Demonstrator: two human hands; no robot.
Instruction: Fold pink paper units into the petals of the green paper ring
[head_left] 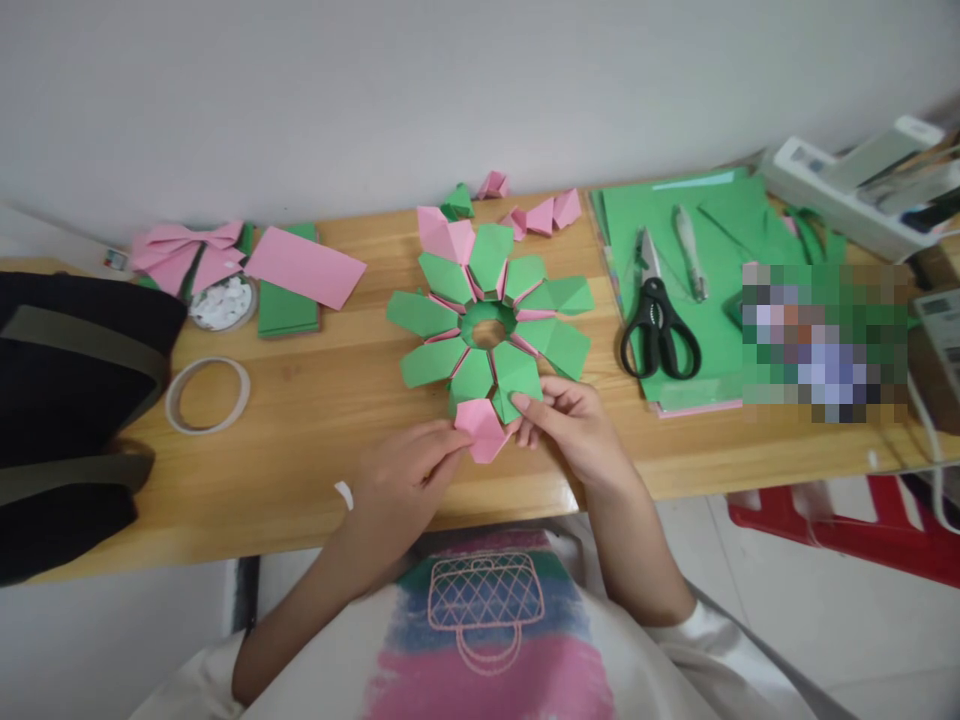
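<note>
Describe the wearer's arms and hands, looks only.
Left hand and right hand are both bare: no gloves, and no watch or bracelet visible on either wrist. Forearms uncovered too. Loose, plain off-white sleeves end around the elbows. Nail detail too small to tell.

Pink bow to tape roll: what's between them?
A round dish of small white pieces lies between the pink bow and the tape roll, in the head view.
</note>
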